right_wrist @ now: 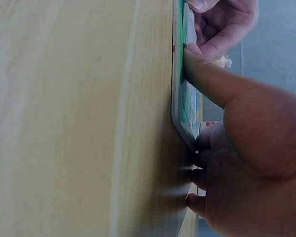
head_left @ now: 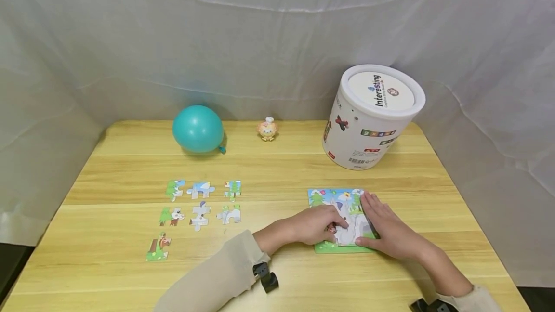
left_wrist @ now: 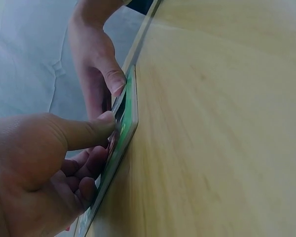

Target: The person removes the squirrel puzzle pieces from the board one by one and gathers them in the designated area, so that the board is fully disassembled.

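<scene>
A puzzle board (head_left: 342, 249) with a green lower border and a white animal among trees lies at the right of the table. Over its lower left, my left hand (head_left: 310, 224) has thumb and fingers bent, pinching a puzzle piece (right_wrist: 190, 27) that tilts up from the board. A dark gap shows under this piece in the left wrist view. My right hand (head_left: 390, 230) rests along the board's right edge with its fingers stretched, its thumb (right_wrist: 202, 69) touching the lower right part. Much of the picture's lower left is hidden by the left hand.
Several loose puzzle pieces (head_left: 200, 215) lie in rough rows at the left. Behind them sits a teal balloon (head_left: 198, 129), with a small chef-hatted figurine (head_left: 267, 130) to its right. A large white lidded bucket (head_left: 368, 119) stands behind the board. Grey cloth (head_left: 277, 52) encloses the back.
</scene>
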A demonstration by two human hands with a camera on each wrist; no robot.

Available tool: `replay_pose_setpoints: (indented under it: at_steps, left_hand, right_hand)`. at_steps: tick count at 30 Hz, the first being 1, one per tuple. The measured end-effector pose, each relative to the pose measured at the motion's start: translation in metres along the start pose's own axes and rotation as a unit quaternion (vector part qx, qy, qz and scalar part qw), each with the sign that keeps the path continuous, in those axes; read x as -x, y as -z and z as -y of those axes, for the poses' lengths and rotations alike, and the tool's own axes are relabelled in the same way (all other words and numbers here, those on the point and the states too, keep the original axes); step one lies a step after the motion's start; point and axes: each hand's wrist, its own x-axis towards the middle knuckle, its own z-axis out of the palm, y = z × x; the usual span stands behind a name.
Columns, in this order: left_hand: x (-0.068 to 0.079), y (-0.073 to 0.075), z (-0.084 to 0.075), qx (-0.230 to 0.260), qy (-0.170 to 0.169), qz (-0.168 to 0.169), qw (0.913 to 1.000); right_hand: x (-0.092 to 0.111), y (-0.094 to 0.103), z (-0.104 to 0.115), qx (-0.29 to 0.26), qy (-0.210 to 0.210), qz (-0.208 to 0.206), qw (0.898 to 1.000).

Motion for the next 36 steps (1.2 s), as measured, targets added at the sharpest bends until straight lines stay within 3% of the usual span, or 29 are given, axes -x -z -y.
replay_pose_setpoints:
  at_steps: [24,36]
  left_hand:
    - [0.008,0.004,0.007,0.068,0.011,-0.016,0.9975]
    - [0.039,0.024,0.017,0.082,0.007,-0.066,0.9944]
  right_hand:
    - [0.001,-0.002,-0.002,-0.006,0.005,-0.001,1.0]
    - [0.0,-0.001,-0.001,0.004,0.004,-0.002,1.0]
